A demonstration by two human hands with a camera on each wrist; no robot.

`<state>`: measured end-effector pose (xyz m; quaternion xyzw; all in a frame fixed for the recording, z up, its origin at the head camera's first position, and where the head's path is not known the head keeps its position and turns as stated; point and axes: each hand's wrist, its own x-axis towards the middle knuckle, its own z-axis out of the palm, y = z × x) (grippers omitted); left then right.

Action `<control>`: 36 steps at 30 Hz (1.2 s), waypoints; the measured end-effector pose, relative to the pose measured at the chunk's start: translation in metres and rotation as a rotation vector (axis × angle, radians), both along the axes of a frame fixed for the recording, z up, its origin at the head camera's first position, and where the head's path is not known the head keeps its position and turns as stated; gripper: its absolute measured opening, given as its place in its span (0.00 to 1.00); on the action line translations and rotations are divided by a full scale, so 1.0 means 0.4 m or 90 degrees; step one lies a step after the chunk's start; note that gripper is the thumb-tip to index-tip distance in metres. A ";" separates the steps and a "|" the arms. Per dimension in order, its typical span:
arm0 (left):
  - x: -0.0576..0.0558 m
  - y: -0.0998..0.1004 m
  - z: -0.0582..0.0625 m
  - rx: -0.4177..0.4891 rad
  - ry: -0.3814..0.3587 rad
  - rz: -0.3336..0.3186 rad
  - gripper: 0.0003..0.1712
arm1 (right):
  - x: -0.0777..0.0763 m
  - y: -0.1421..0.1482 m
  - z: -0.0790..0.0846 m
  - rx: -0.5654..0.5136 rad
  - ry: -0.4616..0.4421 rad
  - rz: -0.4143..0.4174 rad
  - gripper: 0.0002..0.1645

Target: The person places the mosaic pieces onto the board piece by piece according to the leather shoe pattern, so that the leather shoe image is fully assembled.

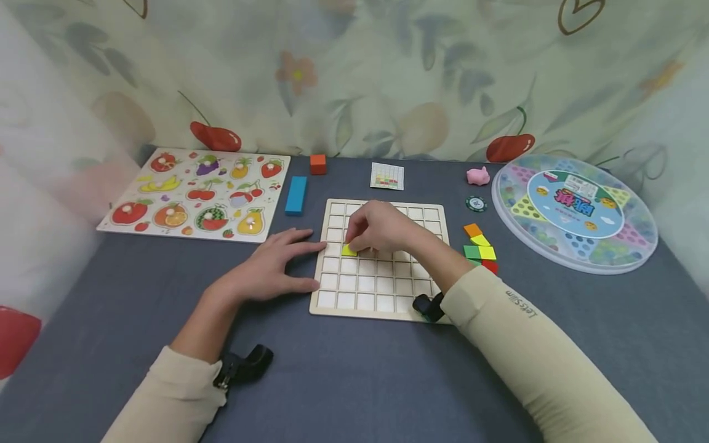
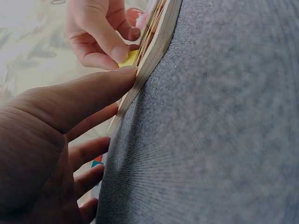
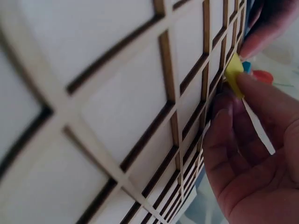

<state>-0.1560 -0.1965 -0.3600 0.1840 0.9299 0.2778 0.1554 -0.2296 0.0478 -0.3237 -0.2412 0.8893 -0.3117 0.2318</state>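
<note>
My right hand (image 1: pixel 383 227) pinches a yellow square tile (image 1: pixel 348 250) between thumb and fingers. It holds the tile low over a cell near the left side of a wooden grid board (image 1: pixel 367 284). In the right wrist view the yellow tile (image 3: pixel 234 73) is tilted against the grid bars. My left hand (image 1: pixel 268 266) lies with its fingers spread at the board's left edge. The thumb and index fingertip touch that edge, and the left wrist view shows the left thumb (image 2: pixel 93 93) against the board's side.
Several coloured tiles (image 1: pixel 479 252) lie right of the board. Behind it are a pattern card (image 1: pixel 386 176), a blue block (image 1: pixel 296 195) and a red cube (image 1: pixel 318 164). A fruit puzzle board (image 1: pixel 183 203) lies left; a pink pig (image 1: pixel 478 176), chip (image 1: pixel 476 203) and round game box (image 1: pixel 576 258) lie right.
</note>
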 end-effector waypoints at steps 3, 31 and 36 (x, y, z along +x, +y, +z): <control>-0.003 0.000 -0.001 0.002 0.001 0.000 0.44 | -0.006 0.003 -0.003 -0.008 -0.015 0.008 0.04; 0.011 0.000 0.005 0.008 0.019 -0.006 0.44 | 0.014 0.105 0.010 -0.030 0.024 0.002 0.11; 0.007 0.009 0.002 0.011 0.027 -0.012 0.43 | 0.020 0.188 0.031 -0.041 0.034 -0.053 0.11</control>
